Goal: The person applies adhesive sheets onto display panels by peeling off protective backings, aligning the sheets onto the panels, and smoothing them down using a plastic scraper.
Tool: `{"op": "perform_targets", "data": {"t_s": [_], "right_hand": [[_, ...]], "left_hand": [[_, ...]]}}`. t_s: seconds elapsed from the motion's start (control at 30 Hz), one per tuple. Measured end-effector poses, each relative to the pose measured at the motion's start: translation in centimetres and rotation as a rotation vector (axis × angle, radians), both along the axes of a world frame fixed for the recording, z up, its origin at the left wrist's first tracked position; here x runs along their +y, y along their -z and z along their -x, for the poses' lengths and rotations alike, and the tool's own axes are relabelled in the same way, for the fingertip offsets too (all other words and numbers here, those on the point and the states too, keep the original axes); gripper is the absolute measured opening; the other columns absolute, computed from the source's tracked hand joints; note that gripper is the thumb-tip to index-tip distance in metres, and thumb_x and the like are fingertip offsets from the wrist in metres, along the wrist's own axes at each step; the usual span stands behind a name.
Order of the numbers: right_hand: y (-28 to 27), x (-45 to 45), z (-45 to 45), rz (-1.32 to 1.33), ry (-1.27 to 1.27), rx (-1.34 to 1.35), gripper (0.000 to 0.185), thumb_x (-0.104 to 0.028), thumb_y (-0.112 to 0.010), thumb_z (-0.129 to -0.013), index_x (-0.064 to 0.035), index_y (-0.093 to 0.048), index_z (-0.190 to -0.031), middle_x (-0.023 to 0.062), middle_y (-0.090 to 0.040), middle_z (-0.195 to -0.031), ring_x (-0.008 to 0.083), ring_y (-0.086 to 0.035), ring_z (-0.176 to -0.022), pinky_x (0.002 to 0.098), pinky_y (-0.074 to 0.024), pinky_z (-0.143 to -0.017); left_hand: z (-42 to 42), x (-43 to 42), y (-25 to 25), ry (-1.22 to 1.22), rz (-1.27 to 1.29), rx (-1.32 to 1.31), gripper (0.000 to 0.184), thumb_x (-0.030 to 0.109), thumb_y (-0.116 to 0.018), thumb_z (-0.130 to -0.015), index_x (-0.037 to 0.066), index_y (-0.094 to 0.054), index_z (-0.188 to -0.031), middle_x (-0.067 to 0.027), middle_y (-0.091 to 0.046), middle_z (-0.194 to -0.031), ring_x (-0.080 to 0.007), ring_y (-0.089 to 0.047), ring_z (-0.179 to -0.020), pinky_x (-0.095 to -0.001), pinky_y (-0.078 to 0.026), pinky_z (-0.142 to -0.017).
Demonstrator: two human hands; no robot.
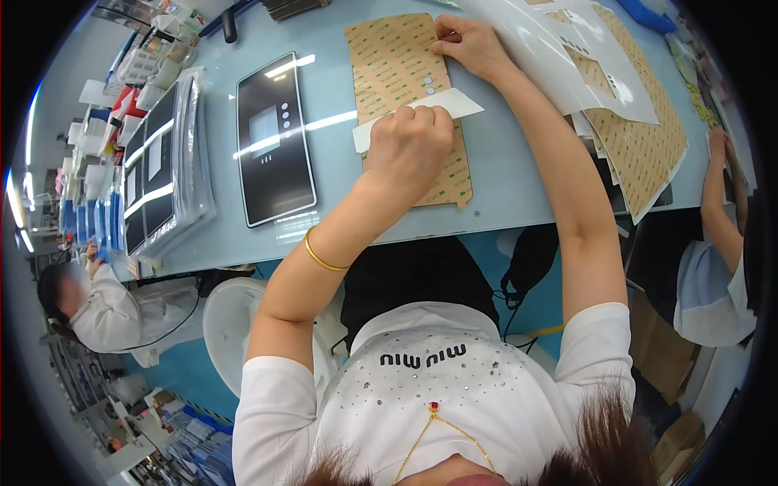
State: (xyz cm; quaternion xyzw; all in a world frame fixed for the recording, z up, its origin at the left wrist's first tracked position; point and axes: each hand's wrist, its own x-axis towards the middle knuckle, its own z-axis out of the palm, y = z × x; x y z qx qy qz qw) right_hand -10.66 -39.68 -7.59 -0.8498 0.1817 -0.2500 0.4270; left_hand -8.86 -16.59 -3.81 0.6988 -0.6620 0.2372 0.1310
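Observation:
My left hand, with a gold bangle on its forearm, is closed on a flat white scraper-like strip. The strip lies slantwise across a tan adhesive-backing sheet printed with green marks. Near the sheet's upper right corner, my right hand has its thumb and fingers drawn together at the edge. Small round holes or dots show in the sheet just above the strip. To the left of the sheet lies a black glossy panel with a pale frame, a window and several round marks.
Bagged black panels are stacked on the table's left. At right, a curled white film and more tan sheets overlap. Bins and parts line the far left. A co-worker sits at left; another's arm reaches in at right.

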Motion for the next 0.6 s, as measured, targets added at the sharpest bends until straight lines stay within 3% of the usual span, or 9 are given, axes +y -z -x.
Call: {"op": "perform_targets", "data": {"t_s": [0.27, 0.4, 0.6], "right_hand": [[0.3, -0.1, -0.4, 0.097, -0.035, -0.087, 0.014, -0.007, -0.070, -0.077, -0.0015, -0.058, -0.081, -0.0003, -0.063, -0.075, 0.0081, -0.062, -0.081, 0.0238, -0.0488, -0.074], [0.1, -0.4, -0.6, 0.055, -0.020, -0.007, 0.013, -0.007, -0.069, -0.077, -0.0011, -0.057, -0.080, -0.0007, -0.063, -0.076, 0.0090, -0.062, -0.083, 0.0244, -0.0488, -0.078], [0.7, -1.3, -1.2, 0.056, -0.043, 0.011, 0.015, -0.007, -0.070, -0.076, -0.0048, -0.066, -0.090, 0.0004, -0.066, -0.086, 0.0113, -0.061, -0.086, 0.0264, -0.0484, -0.081]], "left_hand": [[0.2, -1.3, 0.1, -0.010, 0.013, -0.022, 0.011, 0.005, -0.063, -0.058, 0.003, -0.055, -0.065, -0.0068, -0.057, -0.060, -0.0178, -0.059, -0.058, -0.0275, -0.047, -0.049], [0.2, -1.6, 0.4, -0.005, 0.039, -0.014, 0.012, 0.005, -0.064, -0.057, 0.003, -0.056, -0.066, -0.0072, -0.057, -0.060, -0.0179, -0.059, -0.058, -0.0277, -0.047, -0.050], [-0.9, -2.5, 0.1, -0.030, -0.011, 0.016, 0.011, 0.004, -0.065, -0.059, 0.004, -0.057, -0.067, -0.0071, -0.060, -0.062, -0.0185, -0.061, -0.061, -0.0281, -0.048, -0.052]]}}
